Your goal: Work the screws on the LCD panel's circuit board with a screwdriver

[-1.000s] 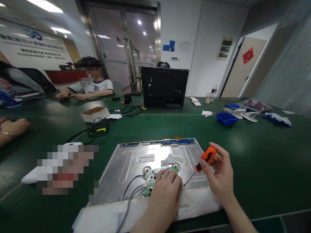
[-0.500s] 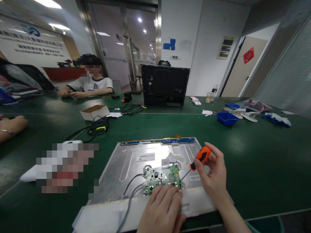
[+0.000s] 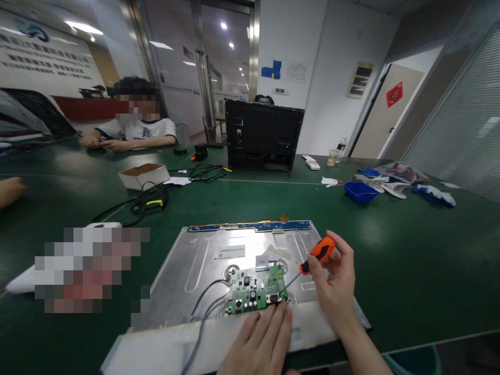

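A green circuit board (image 3: 258, 284) lies on the metal back of a flat display panel (image 3: 175, 276). Thin dark cables run from the board's left side. My right hand (image 3: 336, 284) is closed around an orange and black screwdriver (image 3: 321, 250), its shaft slanting down to the board's lower right corner. My left hand (image 3: 260, 341) rests with fingers stretched out along the board's front edge, on a whitish strip (image 3: 152, 348) that covers the panel's near side. Its thumb is mostly hidden. A narrow blue board (image 3: 250, 226) runs along the panel's far edge.
A black monitor (image 3: 263, 135) stands beyond the panel. Left of it are coiled cables (image 3: 150, 200) and an open box (image 3: 144, 176). A blue tray (image 3: 360, 191) and gloves (image 3: 434, 195) lie to the right. Another person (image 3: 136, 130) sits across the table.
The view has shifted slightly. My left hand has drawn back a little toward me, uncovering a connector at the board's front edge. The screwdriver's tip stays near the board's right corner.
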Demonstrator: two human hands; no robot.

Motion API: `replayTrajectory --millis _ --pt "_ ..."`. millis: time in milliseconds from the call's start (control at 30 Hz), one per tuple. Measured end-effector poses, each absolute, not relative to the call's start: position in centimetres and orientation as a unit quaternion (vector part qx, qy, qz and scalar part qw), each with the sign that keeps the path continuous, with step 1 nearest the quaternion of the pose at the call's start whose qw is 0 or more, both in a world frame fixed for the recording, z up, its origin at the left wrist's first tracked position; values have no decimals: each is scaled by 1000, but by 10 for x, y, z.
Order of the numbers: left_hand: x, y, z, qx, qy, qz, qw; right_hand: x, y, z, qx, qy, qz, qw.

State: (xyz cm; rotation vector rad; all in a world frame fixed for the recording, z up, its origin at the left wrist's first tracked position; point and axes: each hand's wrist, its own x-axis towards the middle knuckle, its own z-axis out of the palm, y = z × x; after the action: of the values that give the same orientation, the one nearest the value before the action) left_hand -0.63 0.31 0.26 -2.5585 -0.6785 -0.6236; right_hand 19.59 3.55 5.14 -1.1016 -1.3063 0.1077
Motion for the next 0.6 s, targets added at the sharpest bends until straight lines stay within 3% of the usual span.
replayTrajectory --millis 600 --pt "-5 1 -2 -936 -256 -183 158 203 35 52 -474 -579 18 663"
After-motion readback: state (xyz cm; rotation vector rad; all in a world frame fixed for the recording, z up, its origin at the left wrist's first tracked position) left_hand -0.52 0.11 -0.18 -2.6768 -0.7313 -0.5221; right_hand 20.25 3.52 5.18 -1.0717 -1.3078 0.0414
